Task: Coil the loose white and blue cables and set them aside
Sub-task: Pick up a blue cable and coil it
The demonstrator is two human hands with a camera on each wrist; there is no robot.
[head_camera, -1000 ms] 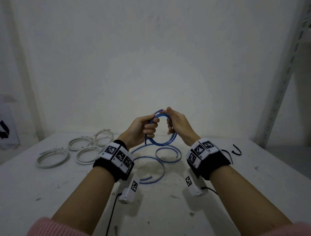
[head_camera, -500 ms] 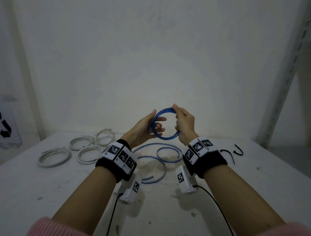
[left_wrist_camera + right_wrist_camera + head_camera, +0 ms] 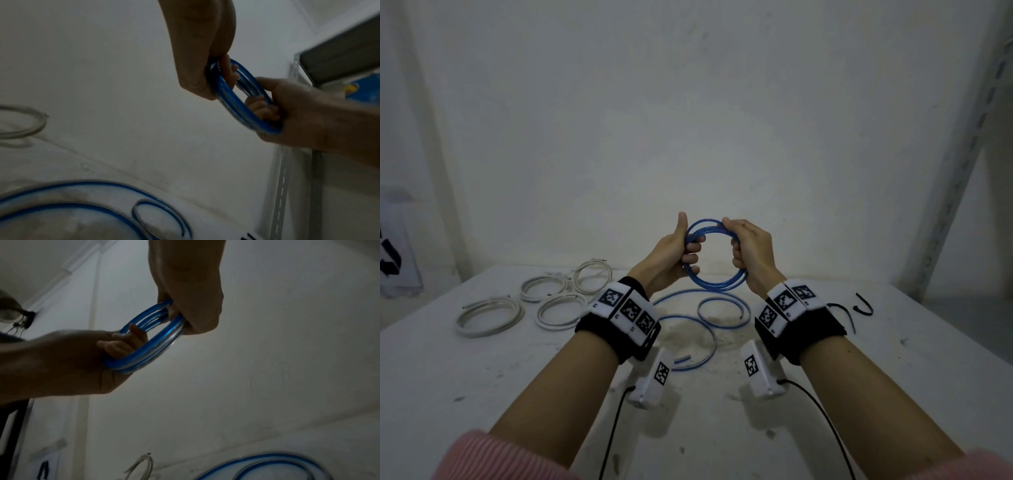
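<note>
I hold a blue cable coil (image 3: 714, 286) upright above the table, a ring of several turns. My left hand (image 3: 681, 255) grips its left side with the thumb pointing up. My right hand (image 3: 744, 246) grips its right side, fingers curled through the ring. The wrist views show the same coil (image 3: 232, 100) (image 3: 152, 350) with fingers wrapped round it. Loose blue cables (image 3: 709, 337) lie in open curves on the table under my hands. Several white coils (image 3: 489, 315) lie at the left.
The white table (image 3: 893, 394) meets a plain wall at the back. Two short black cable pieces (image 3: 863, 306) lie at the right behind my right wrist. A perforated metal shelf upright (image 3: 962, 154) rises on the right. Black wrist-camera leads run toward me.
The blue coil has risen and rounded into a closed ring. My hands have moved apart to its opposite sides, and the left thumb now points up.
</note>
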